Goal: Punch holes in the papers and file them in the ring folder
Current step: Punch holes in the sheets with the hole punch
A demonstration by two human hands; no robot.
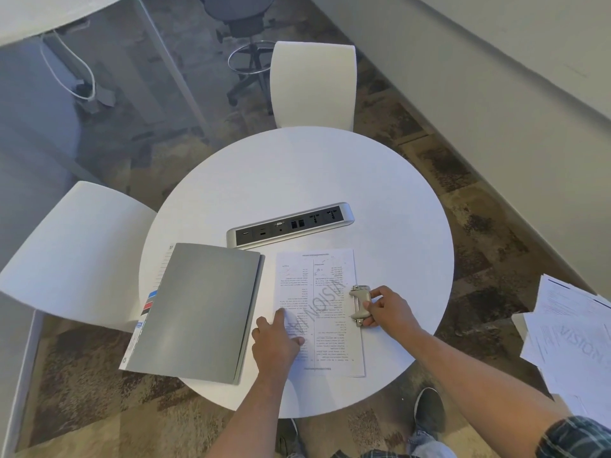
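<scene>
The round counter (297, 166) is plain white, and so are the two chairs (314, 84) beside it. The ring folder (198, 312) has a flat grey cover with blue, red and black index tabs (150, 304) at its left edge. The papers (317, 312) are white with black print and a pale grey diagonal watermark. The hole punch (359, 305) is beige and silver — the carpet (463, 259) mottled brown and tan. One sleeve (575, 438) is dark plaid.

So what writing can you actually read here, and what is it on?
"VISION", a big pale watermark seen upside down on the paper under the left hand.
"VISIO...", the same watermark, cut off, on the loose papers at the right.
Printed text on the paper: too small.
Folder tabs and socket strip markings: unreadable.
Hole punch in the right hand: none.
</scene>
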